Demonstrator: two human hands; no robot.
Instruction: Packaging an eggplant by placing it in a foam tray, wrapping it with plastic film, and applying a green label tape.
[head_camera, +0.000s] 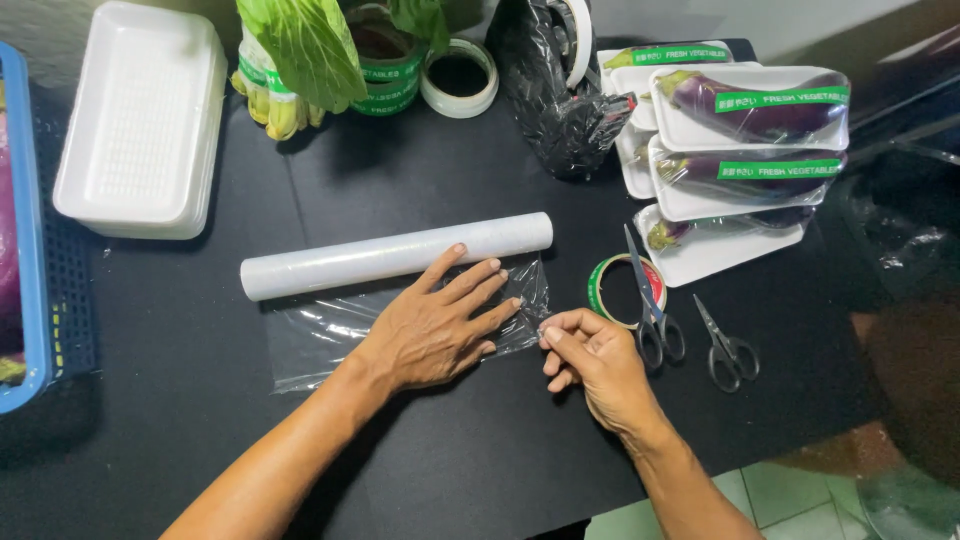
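On the black table (480, 440), centre: one roll of clear cling film (395, 255), lying lengthwise, with a sheet of film (320, 340) drawn off it toward the person.

Left hand (435, 330): flat, palm down, fingers spread, pressing the sheet to the table just below the roll; fingertips point right, the index tip close to the roll. It grasps nothing.

Right hand (595, 365): just right of the left hand, thumb and forefinger pinched narrow on the sheet's right edge, at the corner nearest the person. The other fingers are curled under.

The sheet lies mostly under and to the left of the left hand, wrinkled, its right margin between the two hands.

Right of the right hand: a green-rimmed roll of tape (620, 290), one pair of scissors (650, 305) resting across it, a second pair of scissors (725, 350) beside it on the table.

Far right: white trays of wrapped aubergines (750, 110), stacked and overlapping.

Far side, centre: a black plastic bag (560, 90), a ring of pale tape (460, 75), leafy greens (300, 50).

Far left: a stack of white foam trays (140, 120); at the edge, a blue basket (25, 250).
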